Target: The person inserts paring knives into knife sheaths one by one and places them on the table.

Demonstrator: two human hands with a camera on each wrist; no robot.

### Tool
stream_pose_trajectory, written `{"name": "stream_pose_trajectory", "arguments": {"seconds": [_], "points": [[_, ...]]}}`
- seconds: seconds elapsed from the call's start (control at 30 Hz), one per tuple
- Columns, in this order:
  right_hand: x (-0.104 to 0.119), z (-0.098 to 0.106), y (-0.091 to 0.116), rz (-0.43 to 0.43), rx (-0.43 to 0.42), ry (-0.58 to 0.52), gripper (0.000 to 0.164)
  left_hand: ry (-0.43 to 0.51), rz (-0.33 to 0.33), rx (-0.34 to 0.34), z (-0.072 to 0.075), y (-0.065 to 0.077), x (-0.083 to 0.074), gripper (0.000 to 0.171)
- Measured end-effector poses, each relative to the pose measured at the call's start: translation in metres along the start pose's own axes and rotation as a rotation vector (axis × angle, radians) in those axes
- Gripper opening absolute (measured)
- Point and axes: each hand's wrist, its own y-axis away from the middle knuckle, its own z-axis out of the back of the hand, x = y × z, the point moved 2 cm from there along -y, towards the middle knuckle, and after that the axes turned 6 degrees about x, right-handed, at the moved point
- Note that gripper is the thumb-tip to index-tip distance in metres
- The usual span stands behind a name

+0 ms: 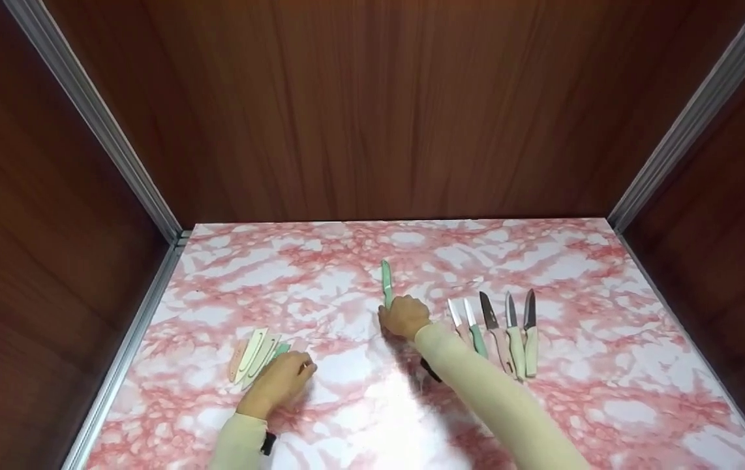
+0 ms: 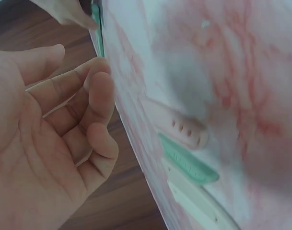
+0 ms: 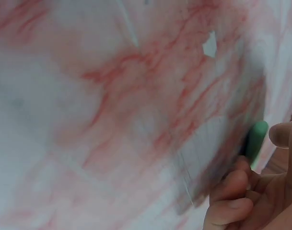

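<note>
Green knife [image 1: 386, 277], apparently sheathed: centre of frame, tip toward top; contact with tabletop [image 1: 333, 261] unclear. Right hand [image 1: 405, 317]: fingers clamped round knife's lower end. Left hand [image 1: 281, 382], lower left: fingers loosely bent, holding nothing, beside sheaths [image 1: 253, 352]. Advised: handle-only grip, tip away from left hand, right sleeve [image 1: 490, 391] clear of bare-bladed knives [image 1: 488, 310], right of centre.

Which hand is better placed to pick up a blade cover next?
Likely the left hand: it's right beside the blade covers and looks empty, while the right hand is farther away, holding the green knife.
</note>
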Motion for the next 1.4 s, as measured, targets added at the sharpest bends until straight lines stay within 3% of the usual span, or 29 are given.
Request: {"name": "stream_pose_trajectory", "arguments": {"seconds": [0.23, 0.4, 0.6, 0.7, 0.93, 1.23, 1.4], "points": [[-0.015, 0.022, 0.016, 0.063, -0.007, 0.052, 0.044, 0.0, 0.096, -0.048, 0.019, -0.012, 0.009, 0.01], [-0.028, 0.034, 0.037, 0.117, -0.082, 0.083, 0.039, -0.049, 0.182, -0.05, 0.02, -0.016, 0.013, 0.012], [-0.05, 0.047, 0.06, 0.177, -0.135, 0.094, 0.033, -0.148, 0.193, -0.175, 0.014, -0.017, 0.017, 0.017], [-0.064, 0.054, 0.071, 0.185, -0.149, 0.097, 0.032, -0.183, 0.208, -0.206, 0.009, -0.016, 0.021, 0.016], [-0.102, 0.063, 0.094, 0.185, -0.089, 0.007, 0.03, -0.222, 0.243, -0.188, -0.003, -0.012, 0.028, 0.014], [-0.144, 0.058, 0.117, 0.161, -0.16, 0.01, 0.024, -0.259, 0.226, -0.206, -0.011, -0.012, 0.025, 0.017], [-0.163, 0.058, 0.127, 0.097, -0.123, -0.043, 0.025, -0.222, 0.236, -0.183, -0.013, -0.012, 0.022, 0.019]]}}
